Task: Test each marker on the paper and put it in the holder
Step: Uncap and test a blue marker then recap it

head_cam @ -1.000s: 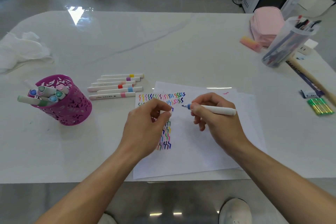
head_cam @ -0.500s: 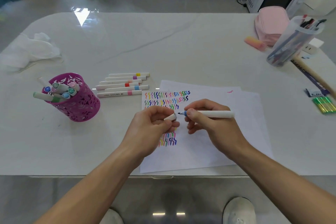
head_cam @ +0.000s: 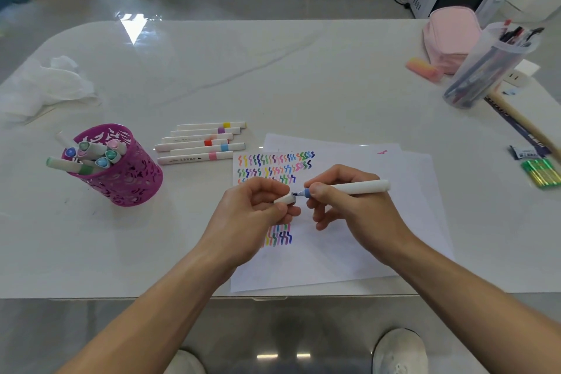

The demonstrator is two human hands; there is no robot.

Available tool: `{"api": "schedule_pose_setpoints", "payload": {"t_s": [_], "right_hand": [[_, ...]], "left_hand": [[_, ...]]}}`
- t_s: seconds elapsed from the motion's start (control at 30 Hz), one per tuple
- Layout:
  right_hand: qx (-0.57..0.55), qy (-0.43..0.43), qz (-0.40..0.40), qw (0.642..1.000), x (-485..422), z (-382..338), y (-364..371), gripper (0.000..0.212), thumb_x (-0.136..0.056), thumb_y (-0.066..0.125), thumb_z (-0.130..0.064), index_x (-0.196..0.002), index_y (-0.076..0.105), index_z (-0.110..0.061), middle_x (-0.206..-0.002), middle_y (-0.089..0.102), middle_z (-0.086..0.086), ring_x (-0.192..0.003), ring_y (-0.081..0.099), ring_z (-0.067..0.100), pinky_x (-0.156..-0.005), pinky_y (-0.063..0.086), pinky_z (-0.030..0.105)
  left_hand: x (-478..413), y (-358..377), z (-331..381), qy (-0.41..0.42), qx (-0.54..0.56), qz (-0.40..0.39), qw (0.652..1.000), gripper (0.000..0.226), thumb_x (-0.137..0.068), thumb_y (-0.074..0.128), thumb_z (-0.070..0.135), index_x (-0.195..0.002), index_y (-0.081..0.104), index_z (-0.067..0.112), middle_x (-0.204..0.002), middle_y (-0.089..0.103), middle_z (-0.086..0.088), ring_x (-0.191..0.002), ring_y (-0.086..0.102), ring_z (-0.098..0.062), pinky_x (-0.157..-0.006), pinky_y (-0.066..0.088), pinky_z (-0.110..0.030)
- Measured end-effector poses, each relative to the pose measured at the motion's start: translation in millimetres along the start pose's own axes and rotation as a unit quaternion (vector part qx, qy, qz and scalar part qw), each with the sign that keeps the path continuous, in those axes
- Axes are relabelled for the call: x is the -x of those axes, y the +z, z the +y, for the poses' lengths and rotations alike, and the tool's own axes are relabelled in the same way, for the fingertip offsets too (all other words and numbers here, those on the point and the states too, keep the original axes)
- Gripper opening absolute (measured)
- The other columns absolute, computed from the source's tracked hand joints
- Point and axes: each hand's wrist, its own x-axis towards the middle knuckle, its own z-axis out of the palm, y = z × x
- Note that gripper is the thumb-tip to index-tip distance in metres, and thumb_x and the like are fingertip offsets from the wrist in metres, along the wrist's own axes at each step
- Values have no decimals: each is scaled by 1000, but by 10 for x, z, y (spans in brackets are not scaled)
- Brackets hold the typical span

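My right hand (head_cam: pixel 352 215) grips a white marker (head_cam: pixel 358 187) with a blue collar, its tip pointing left. My left hand (head_cam: pixel 252 212) pinches the marker's white cap (head_cam: pixel 285 199), whose mouth is right at the tip. Both hands hover over the white paper (head_cam: pixel 349 246), which carries rows of coloured squiggles. Several capped markers (head_cam: pixel 200 143) lie side by side left of the paper. The purple perforated holder (head_cam: pixel 127 176) stands at the left with several markers in it.
A clear cup of pens (head_cam: pixel 491 67), a pink pouch (head_cam: pixel 452 36) and a pink eraser (head_cam: pixel 423 68) sit at the far right. A wooden stick (head_cam: pixel 522 124) and green packet (head_cam: pixel 542 173) lie at the right edge. Crumpled white cloth (head_cam: pixel 45 85) lies far left.
My left hand has brought the cap up to the marker's tip, and my right hand has turned the marker level and off the paper. The camera view shifted slightly.
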Motion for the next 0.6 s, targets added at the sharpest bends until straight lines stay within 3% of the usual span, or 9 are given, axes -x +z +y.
{"api": "schedule_pose_setpoints", "payload": {"t_s": [0.27,0.4,0.47,0.6], "right_hand": [[-11,16,-29,999,13,12,-17,10,-88,77,-18,-84,68,-14,-76,75,16,-59,68,24,-53,57,33],[0,17,-12,1000,-6,-9,-55,13,-84,84,-23,-80,76,-14,-70,72,13,-55,64,23,-50,51,29],[-11,22,-11,1000,-17,-16,-50,11,-87,82,-23,-82,78,-14,-71,72,13,-57,65,23,-51,53,29],[-80,59,0,995,-31,-56,-22,35,-94,67,-42,-87,79,-10,-82,75,21,-64,69,27,-57,58,31]], "left_hand": [[-18,-1,0,34,-67,-48,996,19,-97,60,3,-110,67,14,-91,79,0,-87,75,-14,-80,59,-22],[-29,-6,-17,59,-120,-40,990,21,-100,58,11,-116,68,21,-88,78,5,-82,75,-10,-73,57,-17],[-32,-8,-41,78,-174,-30,981,17,-101,57,16,-107,71,23,-83,77,7,-76,74,-10,-71,58,-20],[-40,6,-49,85,-194,-18,977,16,-102,55,22,-98,67,32,-77,74,5,-63,70,-12,-61,57,-22]]}}
